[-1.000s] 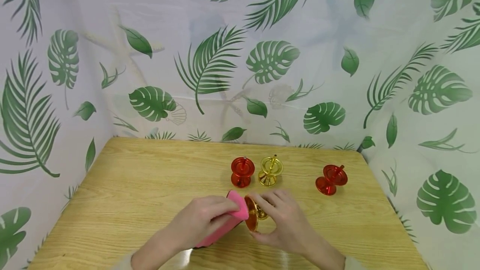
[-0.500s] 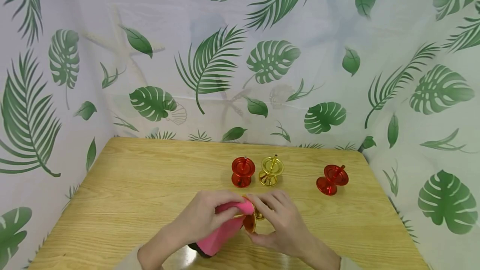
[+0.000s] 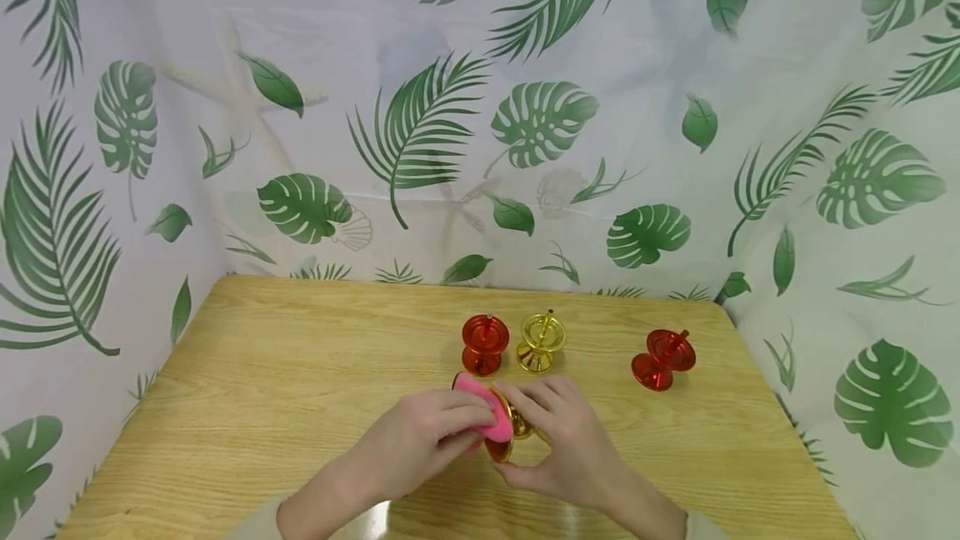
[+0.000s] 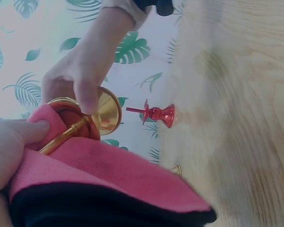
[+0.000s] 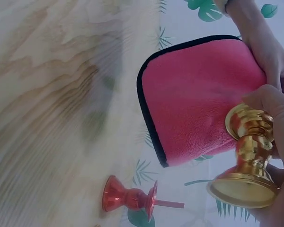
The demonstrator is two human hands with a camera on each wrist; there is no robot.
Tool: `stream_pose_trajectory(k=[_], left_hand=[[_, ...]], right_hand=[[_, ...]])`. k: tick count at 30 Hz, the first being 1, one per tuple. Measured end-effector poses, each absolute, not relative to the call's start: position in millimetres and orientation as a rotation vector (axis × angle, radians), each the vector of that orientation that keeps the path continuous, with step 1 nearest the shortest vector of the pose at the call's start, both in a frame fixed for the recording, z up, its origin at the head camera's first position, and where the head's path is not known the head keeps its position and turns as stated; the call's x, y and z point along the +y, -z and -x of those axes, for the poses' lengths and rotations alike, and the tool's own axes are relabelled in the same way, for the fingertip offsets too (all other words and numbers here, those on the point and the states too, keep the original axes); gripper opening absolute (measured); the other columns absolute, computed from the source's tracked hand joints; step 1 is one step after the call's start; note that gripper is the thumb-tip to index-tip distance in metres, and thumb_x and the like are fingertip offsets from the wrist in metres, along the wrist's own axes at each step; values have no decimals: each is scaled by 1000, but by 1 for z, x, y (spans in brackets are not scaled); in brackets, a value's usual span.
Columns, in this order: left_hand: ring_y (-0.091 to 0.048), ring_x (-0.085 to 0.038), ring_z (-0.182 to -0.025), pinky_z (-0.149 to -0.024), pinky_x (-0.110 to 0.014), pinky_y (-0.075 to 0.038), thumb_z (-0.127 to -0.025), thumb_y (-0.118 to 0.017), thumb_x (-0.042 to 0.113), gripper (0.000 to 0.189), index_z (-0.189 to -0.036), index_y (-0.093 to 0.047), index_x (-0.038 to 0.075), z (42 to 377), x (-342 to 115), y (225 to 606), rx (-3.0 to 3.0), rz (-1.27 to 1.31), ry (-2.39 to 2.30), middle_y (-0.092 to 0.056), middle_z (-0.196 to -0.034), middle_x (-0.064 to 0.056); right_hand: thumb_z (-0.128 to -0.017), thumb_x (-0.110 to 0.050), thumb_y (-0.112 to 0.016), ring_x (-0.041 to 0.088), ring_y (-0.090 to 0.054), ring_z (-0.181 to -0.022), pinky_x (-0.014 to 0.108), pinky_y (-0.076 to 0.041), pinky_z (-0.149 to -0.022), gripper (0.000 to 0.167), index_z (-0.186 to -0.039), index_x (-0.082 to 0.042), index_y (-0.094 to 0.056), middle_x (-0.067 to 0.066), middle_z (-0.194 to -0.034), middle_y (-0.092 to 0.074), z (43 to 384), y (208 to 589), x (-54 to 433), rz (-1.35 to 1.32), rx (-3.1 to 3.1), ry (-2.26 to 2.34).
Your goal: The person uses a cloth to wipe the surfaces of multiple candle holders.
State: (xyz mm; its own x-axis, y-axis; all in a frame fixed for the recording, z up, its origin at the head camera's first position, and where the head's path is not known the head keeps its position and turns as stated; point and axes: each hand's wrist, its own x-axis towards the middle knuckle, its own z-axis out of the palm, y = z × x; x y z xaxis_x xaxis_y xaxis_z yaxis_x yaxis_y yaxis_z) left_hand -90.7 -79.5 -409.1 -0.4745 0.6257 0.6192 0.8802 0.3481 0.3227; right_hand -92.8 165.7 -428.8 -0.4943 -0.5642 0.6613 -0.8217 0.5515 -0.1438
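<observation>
Your left hand [image 3: 427, 440] at lower centre, fingers pinching a pink cloth [image 3: 480, 392] against a gold candlestick [image 5: 253, 147], your right hand [image 3: 567, 440] beside it, fingers gripping that candlestick, a red candlestick [image 3: 660, 365] lower right.

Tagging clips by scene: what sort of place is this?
Probably a makeshift tabletop booth, not an ordinary room: a leaf-print sheet hangs behind and along both sides of a wooden table, where three shiny stands are set out.

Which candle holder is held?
The gold one gripped by the right hand; the other gold one, the red one beside it and the lone red one stand on the table.
</observation>
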Motion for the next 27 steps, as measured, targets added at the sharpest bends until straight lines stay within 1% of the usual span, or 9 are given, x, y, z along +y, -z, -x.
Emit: stream_pose_trajectory(k=[4,10,16,19,22,27], left_hand=[[-75,-11,-104,-95,-20,-61,-83,-88,7,29,-110,-78,13,88,-82,410,-2204,1345,764,-79,-111,1],[-75,-11,-104,-95,-20,-61,-84,-87,8,32,-114,-76,15,86,-90,407,-2220,1344,753,-78,-112,2],[-77,-14,-105,-94,-25,-63,-84,-84,0,35,-116,-76,12,85,-103,408,-2276,1305,802,-78,-114,-1],[-77,-15,-104,-93,-26,-64,-84,-82,-2,35,-116,-77,11,86,-107,407,-2278,1286,832,-79,-114,-2],[-78,-15,-103,-93,-24,-63,-82,-84,-1,35,-115,-77,11,87,-107,407,-2238,1297,846,-80,-112,-2],[-78,-13,-100,-93,-20,-62,-79,-88,-1,36,-112,-78,10,91,-100,410,-2145,1325,847,-80,-109,-1]], right_hand=[[-58,-31,-102,15,-62,-97,35,-57,-83,86,-135,-11,-70,-2,-108,-75,92,427,166,-1109,-2281,-674],[-62,-37,-100,13,-62,-99,32,-58,-81,84,-136,-12,-69,-4,-111,-75,93,427,168,-1099,-2323,-685],[-58,-35,-102,14,-63,-98,32,-59,-79,88,-137,-13,-68,-2,-110,-76,93,428,173,-1071,-2351,-659],[-60,-36,-102,14,-64,-98,32,-59,-79,89,-139,-14,-67,-2,-110,-76,93,428,175,-1055,-2373,-658],[-60,-36,-102,13,-63,-98,31,-59,-78,90,-140,-15,-66,-2,-111,-76,92,428,176,-1048,-2384,-664],[-59,-35,-102,15,-62,-99,34,-57,-81,89,-138,-13,-67,-2,-110,-75,93,429,173,-1079,-2334,-657]])
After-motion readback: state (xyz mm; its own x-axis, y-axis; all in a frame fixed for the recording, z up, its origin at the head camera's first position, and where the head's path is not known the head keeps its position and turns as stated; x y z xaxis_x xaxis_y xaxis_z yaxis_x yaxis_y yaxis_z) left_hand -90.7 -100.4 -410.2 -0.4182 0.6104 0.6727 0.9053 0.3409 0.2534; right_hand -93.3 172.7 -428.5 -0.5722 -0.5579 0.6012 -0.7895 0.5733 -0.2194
